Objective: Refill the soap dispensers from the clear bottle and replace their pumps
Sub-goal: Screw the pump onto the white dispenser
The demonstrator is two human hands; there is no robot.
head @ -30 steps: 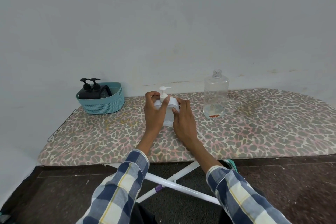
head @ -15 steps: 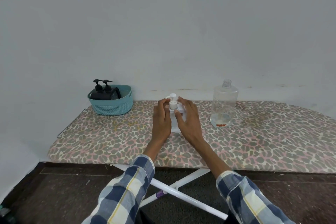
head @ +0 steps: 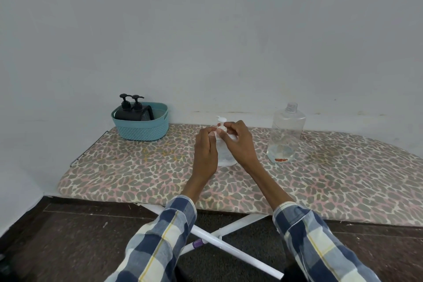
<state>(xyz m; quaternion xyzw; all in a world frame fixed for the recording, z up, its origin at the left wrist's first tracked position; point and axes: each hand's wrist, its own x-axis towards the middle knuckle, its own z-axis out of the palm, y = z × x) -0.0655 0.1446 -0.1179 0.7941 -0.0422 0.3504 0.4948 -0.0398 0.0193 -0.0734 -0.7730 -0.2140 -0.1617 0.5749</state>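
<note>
A leopard-print ironing board (head: 137, 174) on white crossed legs (head: 229, 242) stands against a pale wall and serves as the desk, with dark floor beneath. At its far left corner sits a teal woven basket (head: 142, 129) holding two black pump dispensers (head: 130, 110) side by side. Toward the right, well apart from the basket, stands the clear bottle (head: 286, 135), uncapped and upright, with only a little liquid pooled at its base (a small red mark shows near the bottom). Between them, near the board's middle, a small clear soap dispenser (head: 225, 155) stands upright, largely screened by a person's two hands reaching out of blue-and-white checked sleeves (head: 164, 240). The left hand (head: 206, 151) curls around the dispenser's left side, thumb up near the neck. The right hand (head: 238, 139) pinches the collar of the white pump (head: 221, 121) with curled fingers, the pump seated on the neck with its nozzle pointing left.
</note>
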